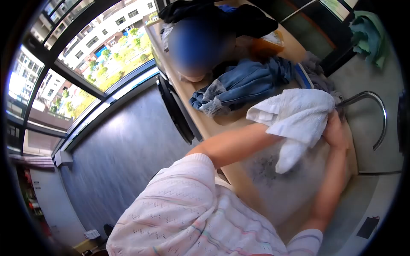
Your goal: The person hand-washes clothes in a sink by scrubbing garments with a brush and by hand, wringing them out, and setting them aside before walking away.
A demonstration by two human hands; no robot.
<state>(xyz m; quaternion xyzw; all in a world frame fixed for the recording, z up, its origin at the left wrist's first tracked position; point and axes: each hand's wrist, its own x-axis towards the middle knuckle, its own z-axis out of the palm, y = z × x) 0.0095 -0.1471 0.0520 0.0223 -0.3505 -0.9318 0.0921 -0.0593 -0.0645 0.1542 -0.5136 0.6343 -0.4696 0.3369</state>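
A white terry towel (299,117) is held up above a beige-edged work surface (239,181), with one end hanging down. My right hand (335,130) is closed on the towel's right edge. From the left, my left forearm (243,143) reaches under the towel, which covers my left hand, so its fingers are hidden. Just beyond the towel lies a crumpled blue garment (252,83) with a greyish, lace-like part at its near end. Below the towel, the surface is pale grey with a patch of dark specks (267,168).
Black clothes (192,10) and an orange item (269,45) lie at the far end, near a blurred blue shape (198,42). A curved metal pipe (382,115) rises on the right. Green cloth (369,38) hangs at upper right. Windows (106,47) are at left.
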